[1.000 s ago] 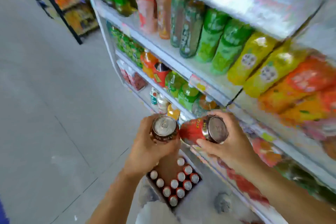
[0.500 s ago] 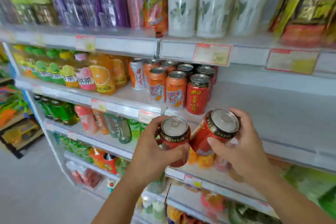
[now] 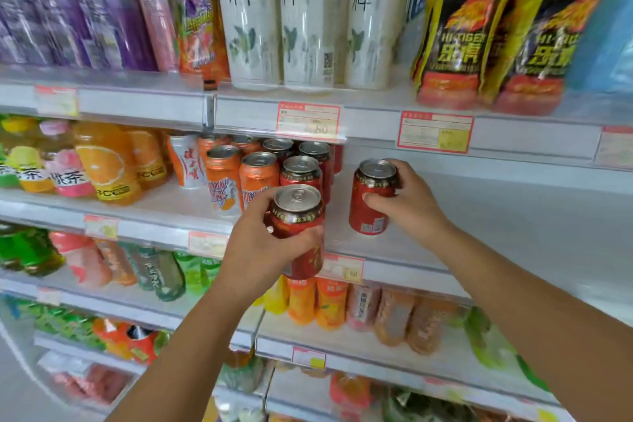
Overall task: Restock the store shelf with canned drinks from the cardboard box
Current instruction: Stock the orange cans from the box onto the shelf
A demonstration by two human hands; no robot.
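My right hand [image 3: 409, 205] grips a red drink can [image 3: 370, 205] that stands upright on the white middle shelf [image 3: 496, 226], just right of the row of red cans [image 3: 301, 175]. In front of the shelf edge my left hand [image 3: 260, 250] holds a second red can [image 3: 301, 233] upright, its silver top facing me. Orange cans [image 3: 258, 178] stand to the left of the red row. The cardboard box is out of view.
Bare white shelf stretches to the right of the placed can. Orange juice bottles [image 3: 106, 164] fill the shelf's left part. Tall white bottles [image 3: 308, 14] and black-yellow bottles [image 3: 479, 24] line the shelf above. Green and orange bottles sit on lower shelves. Price tags [image 3: 308, 122] run along the edges.
The view has risen from the box on the floor to the middle shelf. My right hand has moved forward and set its can upright on the shelf; my left hand stays in front with its can.
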